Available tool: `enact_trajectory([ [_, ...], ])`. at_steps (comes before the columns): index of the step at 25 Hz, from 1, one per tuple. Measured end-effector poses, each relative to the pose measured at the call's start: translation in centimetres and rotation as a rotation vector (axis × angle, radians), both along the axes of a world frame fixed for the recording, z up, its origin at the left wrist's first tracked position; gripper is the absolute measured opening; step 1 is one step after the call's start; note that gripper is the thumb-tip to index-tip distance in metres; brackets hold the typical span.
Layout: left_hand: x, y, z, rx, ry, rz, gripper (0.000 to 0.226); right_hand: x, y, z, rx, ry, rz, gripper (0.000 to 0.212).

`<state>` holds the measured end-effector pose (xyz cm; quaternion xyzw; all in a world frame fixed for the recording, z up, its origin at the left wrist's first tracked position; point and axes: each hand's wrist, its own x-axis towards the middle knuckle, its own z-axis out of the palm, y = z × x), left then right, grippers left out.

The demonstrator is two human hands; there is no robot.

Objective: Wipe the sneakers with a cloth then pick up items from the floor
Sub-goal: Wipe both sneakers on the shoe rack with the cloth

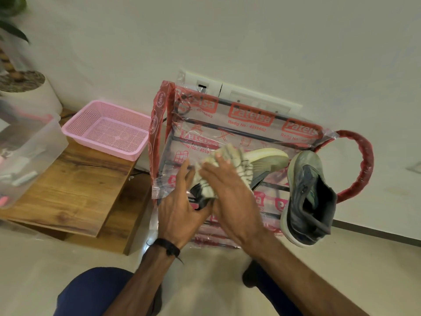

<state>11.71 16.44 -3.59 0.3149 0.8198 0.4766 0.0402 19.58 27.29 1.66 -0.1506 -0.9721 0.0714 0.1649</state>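
Wiping pose: right hand lies flat, fingers straight, pressing a pale striped cloth onto a sneaker with a yellow-green sole, lying on its side on the rack. Left hand is spread at the sneaker's dark heel end, fingers reaching under the cloth (cannot tell if it actually grips anything). Second sneaker, grey-green, sits tilted at the rack's right edge, apart from the first. Rack is wrapped in clear plastic with red print. Pink basket sits on a wooden table to the left.
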Motion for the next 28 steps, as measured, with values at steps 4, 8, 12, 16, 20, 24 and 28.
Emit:
enact_trajectory([
  [4, 0.0, -0.2, 0.1, 0.007, 0.002, -0.001, 0.116, 0.3, 2.2, 0.4, 0.163, -0.082, 0.171, 0.059],
  [8, 0.1, 0.3, 0.4, -0.013, 0.081, 0.01, 0.106, 2.1, 7.6, 1.1, -0.07, 0.1, -0.229, 0.07],
  [12, -0.1, 0.1, -0.1, -0.032, 0.057, 0.034, 0.109, 1.1, 1.8, -0.3, -0.026, 0.042, 0.033, 0.064],
  [16, -0.1, -0.2, -0.1, -0.045, 0.081, 0.043, 0.108, 2.0, 3.8, -0.2, 0.222, -0.06, 0.215, 0.057],
  [20, -0.2, 0.5, 0.2, -0.038, 0.119, 0.039, 0.103, 2.9, 10.5, 1.4, 0.048, 0.044, -0.205, 0.054],
  [24, -0.3, 0.4, 0.0, -0.036, 0.114, 0.039, 0.103, 2.9, 9.0, 1.1, -0.208, 0.193, -0.488, 0.073],
  [28, -0.4, 0.2, -0.5, -0.021, 0.115, 0.049, 0.106, 3.9, 2.4, -0.5, -0.004, 0.049, -0.025, 0.082],
])
